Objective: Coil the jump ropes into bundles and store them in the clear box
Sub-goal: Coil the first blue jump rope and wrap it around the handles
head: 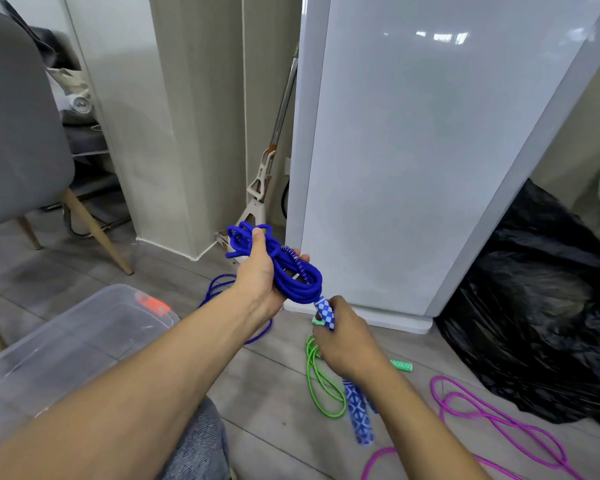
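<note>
Clear box (84,327) cut off at left edge; pink rope (499,420) cut off at btm.

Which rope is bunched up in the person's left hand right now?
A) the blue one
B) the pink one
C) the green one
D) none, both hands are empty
A: the left hand grips the coiled blue rope, while the green rope and pink rope lie on the floor.
</note>
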Action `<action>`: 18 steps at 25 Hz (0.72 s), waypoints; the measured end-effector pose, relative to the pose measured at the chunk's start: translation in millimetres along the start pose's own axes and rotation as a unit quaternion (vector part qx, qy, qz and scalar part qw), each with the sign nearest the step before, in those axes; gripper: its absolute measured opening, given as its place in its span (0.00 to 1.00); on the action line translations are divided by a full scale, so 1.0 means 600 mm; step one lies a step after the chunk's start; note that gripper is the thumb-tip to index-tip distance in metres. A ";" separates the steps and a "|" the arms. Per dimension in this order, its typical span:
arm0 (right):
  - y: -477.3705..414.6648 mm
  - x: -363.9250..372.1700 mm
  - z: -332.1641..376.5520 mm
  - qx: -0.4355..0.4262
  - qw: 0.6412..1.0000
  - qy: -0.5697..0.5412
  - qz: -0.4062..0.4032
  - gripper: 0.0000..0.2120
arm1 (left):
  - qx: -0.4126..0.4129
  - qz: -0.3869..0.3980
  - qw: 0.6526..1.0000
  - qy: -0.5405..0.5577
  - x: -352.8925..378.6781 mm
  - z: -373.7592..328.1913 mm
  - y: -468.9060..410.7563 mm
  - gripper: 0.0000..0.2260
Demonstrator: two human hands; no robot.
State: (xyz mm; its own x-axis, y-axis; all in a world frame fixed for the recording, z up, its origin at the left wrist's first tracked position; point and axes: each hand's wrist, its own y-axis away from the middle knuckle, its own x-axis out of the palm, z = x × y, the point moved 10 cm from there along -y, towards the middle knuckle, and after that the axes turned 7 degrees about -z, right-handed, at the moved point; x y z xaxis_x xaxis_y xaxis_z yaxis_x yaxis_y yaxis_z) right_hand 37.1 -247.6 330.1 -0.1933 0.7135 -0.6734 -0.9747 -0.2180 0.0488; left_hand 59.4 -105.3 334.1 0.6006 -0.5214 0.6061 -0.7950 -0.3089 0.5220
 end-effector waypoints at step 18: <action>0.027 0.025 -0.020 -0.077 0.954 0.272 0.100 0.10 | 0.103 -0.255 0.961 0.024 -0.177 -0.116 -0.057 0.10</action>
State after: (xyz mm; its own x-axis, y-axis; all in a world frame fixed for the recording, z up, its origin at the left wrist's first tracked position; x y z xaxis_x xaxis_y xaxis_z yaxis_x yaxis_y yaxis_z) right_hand 19.6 -248.3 311.7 -0.2463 0.2062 -0.9470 -0.8886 -0.4382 0.1357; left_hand 28.7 16.1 293.2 0.9163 -0.2242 0.3318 -0.3924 -0.6683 0.6320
